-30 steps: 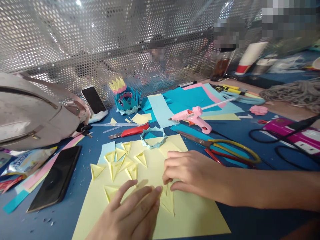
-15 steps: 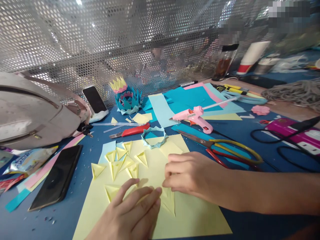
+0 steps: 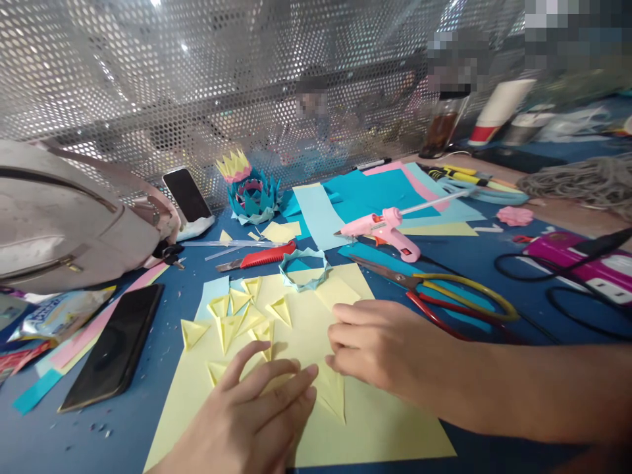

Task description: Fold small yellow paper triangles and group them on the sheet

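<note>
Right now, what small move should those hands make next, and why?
Perhaps press along the crease in the yellow triangle: the right hand has curled fingers at its far end, the left hand lies close beside it, and other folded yellow pieces lie nearby.

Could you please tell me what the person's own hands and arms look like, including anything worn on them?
Both the left hand and right hand are ungloved, with no ring visible. The right forearm shows no sleeve, watch or bracelet; most of the left arm is out of frame.
</note>
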Demonstrator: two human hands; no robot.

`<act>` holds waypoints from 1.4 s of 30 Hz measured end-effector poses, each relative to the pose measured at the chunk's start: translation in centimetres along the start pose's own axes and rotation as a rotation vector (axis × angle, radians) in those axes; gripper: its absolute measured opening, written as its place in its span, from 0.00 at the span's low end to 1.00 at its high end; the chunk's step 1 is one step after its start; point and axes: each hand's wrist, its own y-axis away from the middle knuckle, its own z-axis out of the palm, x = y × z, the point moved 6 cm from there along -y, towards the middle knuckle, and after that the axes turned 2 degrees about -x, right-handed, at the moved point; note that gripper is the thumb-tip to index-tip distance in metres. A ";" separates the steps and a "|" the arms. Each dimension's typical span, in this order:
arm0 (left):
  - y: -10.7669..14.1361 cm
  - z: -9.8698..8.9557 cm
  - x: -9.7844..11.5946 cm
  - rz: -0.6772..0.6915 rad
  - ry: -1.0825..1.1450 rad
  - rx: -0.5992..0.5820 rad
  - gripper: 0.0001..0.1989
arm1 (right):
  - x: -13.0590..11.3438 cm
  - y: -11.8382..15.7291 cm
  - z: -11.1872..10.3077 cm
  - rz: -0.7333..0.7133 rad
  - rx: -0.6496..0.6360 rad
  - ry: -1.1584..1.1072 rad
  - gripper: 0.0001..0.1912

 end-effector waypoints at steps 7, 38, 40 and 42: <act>-0.6 -0.3 -0.3 0.040 0.083 -0.061 0.20 | 2.2 0.1 -0.5 0.114 -0.067 -0.187 0.08; -1.1 0.5 2.6 0.102 -0.134 -0.077 0.16 | 0.8 -0.2 -0.5 -0.023 0.107 -0.326 0.05; -1.3 0.0 2.1 0.075 -0.161 -0.107 0.17 | 0.5 -0.2 -1.0 -0.068 0.020 -0.300 0.06; -1.2 -0.3 1.7 0.027 -0.175 -0.013 0.18 | 0.3 0.0 -1.5 -0.078 -0.096 -0.284 0.05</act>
